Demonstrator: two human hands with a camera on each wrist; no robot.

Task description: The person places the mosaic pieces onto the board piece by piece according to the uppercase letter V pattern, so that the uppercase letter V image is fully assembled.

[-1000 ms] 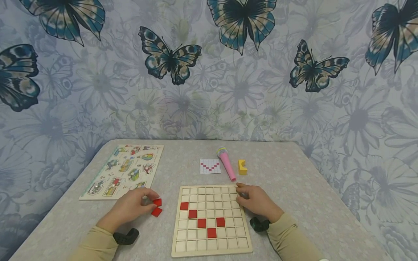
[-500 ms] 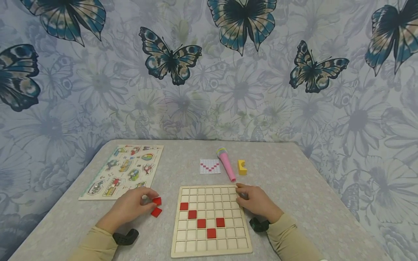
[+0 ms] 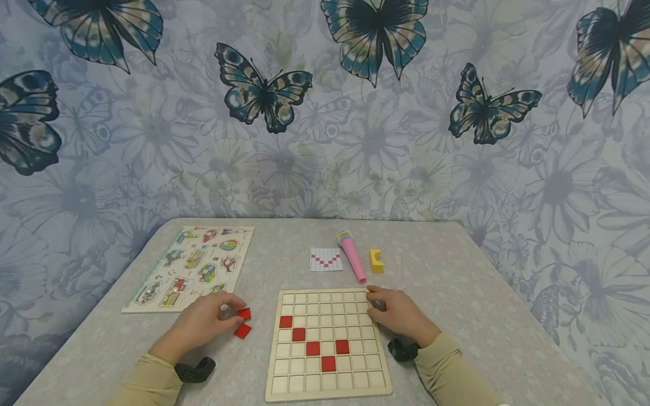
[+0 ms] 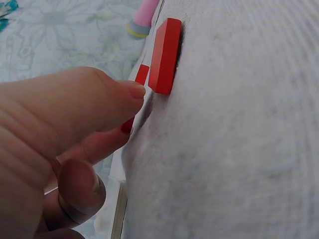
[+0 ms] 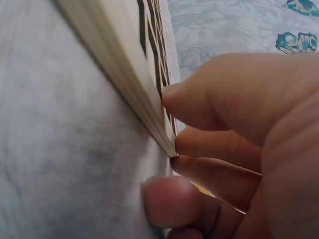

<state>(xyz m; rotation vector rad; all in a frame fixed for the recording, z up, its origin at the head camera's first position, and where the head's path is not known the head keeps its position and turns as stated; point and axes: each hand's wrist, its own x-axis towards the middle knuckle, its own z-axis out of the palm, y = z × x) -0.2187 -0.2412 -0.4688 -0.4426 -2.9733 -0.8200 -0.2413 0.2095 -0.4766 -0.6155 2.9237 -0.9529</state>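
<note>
My left hand (image 3: 200,320) pinches a red square tile (image 3: 245,313) between thumb and index finger, low over the table left of the board. A second red tile (image 3: 243,331) lies just nearer, beside the thumb; the left wrist view shows this loose tile (image 4: 165,56) close up. The wooden grid board (image 3: 304,379) lies flat in the middle, with several red tiles set in its squares, stepping down from the left and up once. At its far right corner, my right hand (image 3: 403,314) holds the board's edge (image 5: 127,82), thumb on top and fingers at the side.
Behind the board lie a small pattern card (image 3: 326,260), a pink toy microphone (image 3: 352,256) and a yellow notched block (image 3: 376,261). A picture puzzle board (image 3: 195,262) rests at the table's far left, partly behind my left hand. A patterned wall backs the table.
</note>
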